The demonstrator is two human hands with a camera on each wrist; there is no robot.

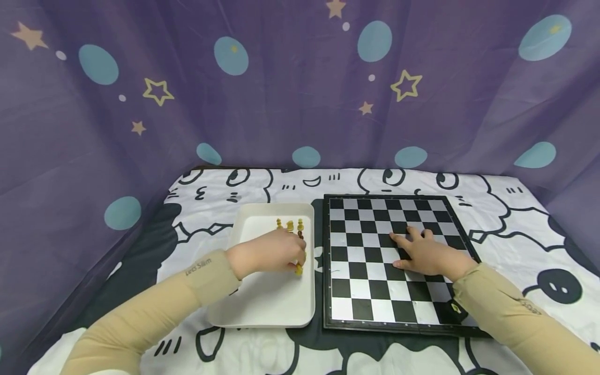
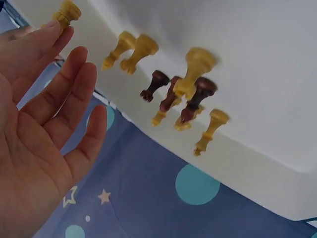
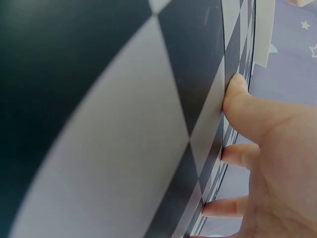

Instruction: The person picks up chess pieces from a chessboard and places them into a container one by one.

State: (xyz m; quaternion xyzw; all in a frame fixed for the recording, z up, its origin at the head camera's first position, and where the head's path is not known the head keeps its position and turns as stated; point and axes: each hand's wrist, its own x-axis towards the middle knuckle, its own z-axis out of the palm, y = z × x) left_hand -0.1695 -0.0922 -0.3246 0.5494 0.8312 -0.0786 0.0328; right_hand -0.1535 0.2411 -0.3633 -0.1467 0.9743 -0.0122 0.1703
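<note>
My left hand [image 1: 274, 251] is over the right side of a white tray [image 1: 262, 307]. Between its thumb and finger it pinches a yellow chess piece [image 2: 67, 14], while the other fingers extend loosely. Several yellow chess pieces [image 2: 212, 130] and a few dark brown chess pieces [image 2: 199, 98] stand in the tray beside that hand, partly overlapping in the left wrist view. To the right, a black-and-white chessboard [image 1: 361, 289] lies flat. My right hand [image 1: 426, 254] rests on its squares with fingers spread, holding nothing; the thumb and fingertips [image 3: 238, 82] touch the surface.
A patterned black-and-white cloth [image 1: 511, 250] covers the table under the tray and board. Behind it hangs a purple curtain [image 1: 300, 104] with stars and dots. A small yellow mark [image 1: 455, 308] shows near the board's lower right corner, beside the right sleeve.
</note>
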